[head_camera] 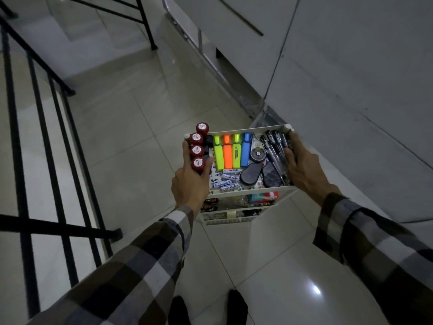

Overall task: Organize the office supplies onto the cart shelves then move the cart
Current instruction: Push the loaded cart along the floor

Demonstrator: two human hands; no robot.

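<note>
A small white cart (255, 191) stands on the tiled floor below me. Its top shelf holds several red-capped stamps (196, 151), several highlighters (229, 153) in yellow, orange, green and blue, black pens (275, 146), batteries (228, 179), a tape dispenser (257, 154) and dark oval items (251, 174). Lower shelves (230, 215) show scissors, boxes and small bits. My left hand (191, 181) grips the cart's left side beside the stamps. My right hand (302, 165) grips the right side, fingers curled over the rim by the pens.
A black metal stair railing (39, 141) runs along the left. A white wall (351, 78) rises on the right, with a door frame (210, 55) ahead. Glossy floor tiles (131, 109) stretch forward. My dark shoes (206, 310) show at the bottom.
</note>
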